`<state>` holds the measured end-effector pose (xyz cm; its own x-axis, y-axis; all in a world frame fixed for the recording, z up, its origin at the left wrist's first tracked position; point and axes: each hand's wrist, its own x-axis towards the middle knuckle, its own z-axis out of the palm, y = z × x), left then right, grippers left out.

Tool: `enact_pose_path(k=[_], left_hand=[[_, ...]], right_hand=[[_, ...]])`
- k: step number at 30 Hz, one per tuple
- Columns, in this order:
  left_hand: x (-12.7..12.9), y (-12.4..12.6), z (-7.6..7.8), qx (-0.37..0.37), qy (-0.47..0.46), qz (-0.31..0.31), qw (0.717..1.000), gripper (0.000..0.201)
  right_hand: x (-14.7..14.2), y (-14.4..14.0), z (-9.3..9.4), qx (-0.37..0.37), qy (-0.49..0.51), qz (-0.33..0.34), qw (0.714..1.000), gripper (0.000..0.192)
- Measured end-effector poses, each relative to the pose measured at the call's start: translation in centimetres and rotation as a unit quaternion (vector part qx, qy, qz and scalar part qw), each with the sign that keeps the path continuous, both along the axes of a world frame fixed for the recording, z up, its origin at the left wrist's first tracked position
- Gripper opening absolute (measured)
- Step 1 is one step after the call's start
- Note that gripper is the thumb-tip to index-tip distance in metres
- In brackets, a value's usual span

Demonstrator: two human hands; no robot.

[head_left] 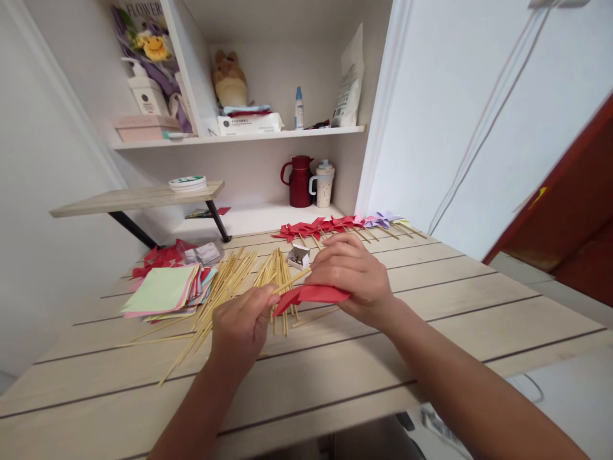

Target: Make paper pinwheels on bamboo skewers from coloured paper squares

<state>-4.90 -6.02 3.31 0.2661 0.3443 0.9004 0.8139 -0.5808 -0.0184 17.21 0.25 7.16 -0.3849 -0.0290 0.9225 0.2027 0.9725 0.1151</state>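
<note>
My left hand (pixel 242 322) is closed around one end of a thin wooden stick (pixel 293 281), which slants up to the right. Fingers of my right hand (pixel 354 275) are wrapped round a folded red paper pinwheel (pixel 318 294), close to the stick's other end. The pinwheel hangs just below the stick; whether the two are joined is hidden by my fingers. Behind my hands lies a small open white box (pixel 299 257) with little metal pins. Loose wooden sticks (pixel 227 281) spread over the table beside and beneath my left hand.
A stack of coloured paper squares (pixel 160 291) lies at left, with red paper pieces (pixel 165 255) and a clear plastic packet (pixel 204 253) behind. Red and purple pinwheels on sticks (pixel 330 225) line the table's back edge. A small raised shelf (pixel 138 198) stands back left; a red jug (pixel 300 182) stands behind.
</note>
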Motion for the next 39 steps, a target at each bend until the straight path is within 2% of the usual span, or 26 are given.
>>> enact_pose_path(k=[11,18,28,39], left_hand=[[0.03,-0.16,0.11,-0.011,0.011,-0.006,1.0,0.022],[0.1,-0.19,0.25,0.013,0.012,-0.001,1.0,0.026],[-0.05,-0.23,-0.01,-0.017,0.009,-0.002,1.0,0.024],[0.23,-0.55,0.56,0.013,0.014,0.004,1.0,0.027]], right_hand=[[-0.03,-0.09,-0.1,-0.003,0.0,0.002,1.0,0.015],[0.06,-0.14,-0.06,-0.003,0.022,0.013,1.0,0.012],[-0.04,-0.22,0.01,-0.012,0.004,0.009,1.0,0.015],[0.01,-0.08,-0.24,-0.015,0.005,0.005,1.0,0.014]])
